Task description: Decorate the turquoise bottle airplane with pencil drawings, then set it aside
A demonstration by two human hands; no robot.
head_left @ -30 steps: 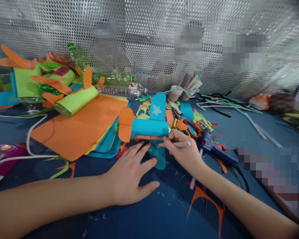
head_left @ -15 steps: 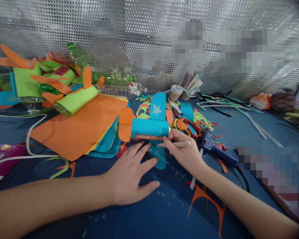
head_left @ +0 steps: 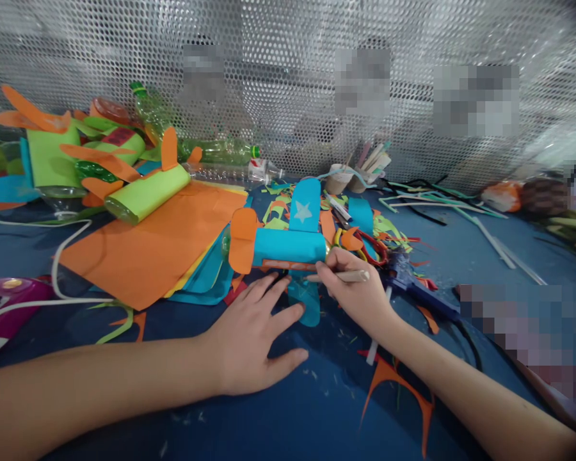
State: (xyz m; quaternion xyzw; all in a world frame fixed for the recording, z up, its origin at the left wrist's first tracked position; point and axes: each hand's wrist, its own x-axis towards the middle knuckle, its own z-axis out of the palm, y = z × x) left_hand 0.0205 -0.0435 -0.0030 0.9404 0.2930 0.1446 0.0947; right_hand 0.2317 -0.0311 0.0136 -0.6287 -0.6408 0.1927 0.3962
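Observation:
A model plane made from a bottle wrapped in blue paper (head_left: 288, 244) lies on the table, with an orange paper tail (head_left: 242, 240) and a blue wing bearing a pale star (head_left: 304, 208). Its nearer wing (head_left: 307, 307) points toward me. In my right hand (head_left: 358, 291) is a slim whitish pen (head_left: 354, 276), pinched with its tip over the near wing's base. Whether the tip touches paper is unclear. My left hand (head_left: 256, 336) rests palm down with fingers spread, fingertips at the plane's near side, holding nothing.
Orange sheets (head_left: 148, 243) lie to the left, near a green paper-covered bottle plane (head_left: 148, 192). Right of the plane are red-handled scissors (head_left: 374, 248) and a blue glue gun (head_left: 427, 298). Paper scraps (head_left: 403, 390) are scattered about. A purple object (head_left: 14, 310) sits far left.
My right hand and the pen have shifted very slightly to the right. The left hand and the plane look almost the same.

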